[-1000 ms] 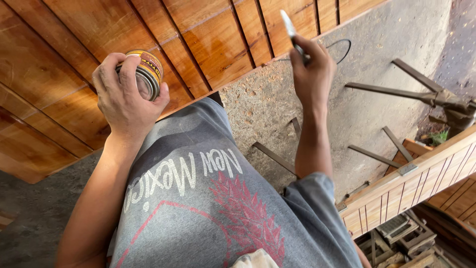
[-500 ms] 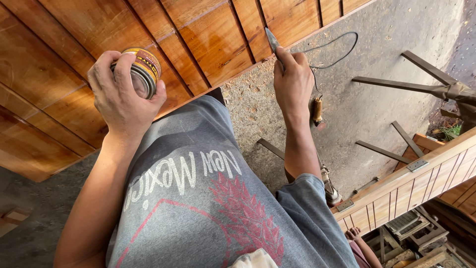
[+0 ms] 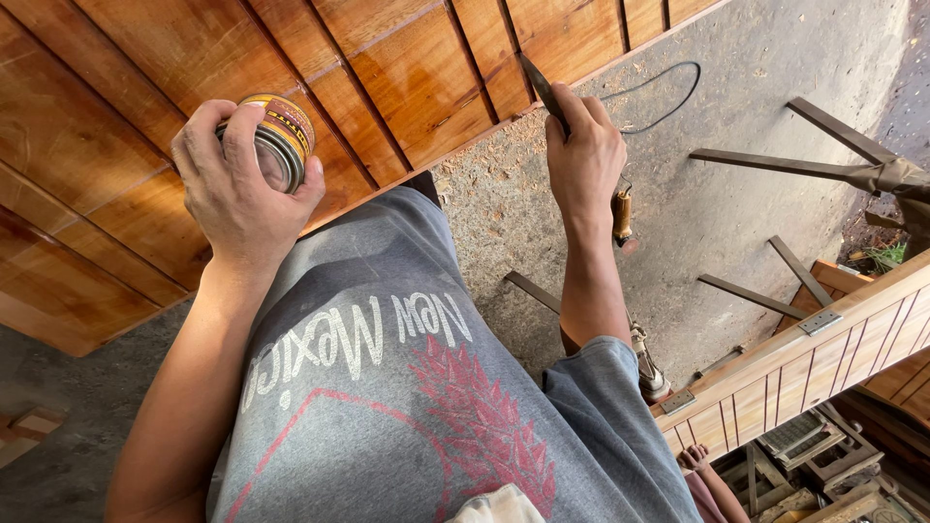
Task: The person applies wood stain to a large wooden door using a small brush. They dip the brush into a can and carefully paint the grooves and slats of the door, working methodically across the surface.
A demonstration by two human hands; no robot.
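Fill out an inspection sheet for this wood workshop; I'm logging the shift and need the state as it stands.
Surface: slatted wooden panel, brown and glossy.
Job's things: small round can; thin dark tool with its tip at the panel.
Clutter: sawdust on the concrete floor; metal bars.
Grippers: left hand grips the can; right hand grips the tool.
Cables: black cable looped on the floor.
Surroundings: second slatted door with hinges.

I see a small round tin (image 3: 276, 140), yellow-banded, tilted on its side at upper left; a thin dark blade (image 3: 542, 89) angled upward at upper centre.
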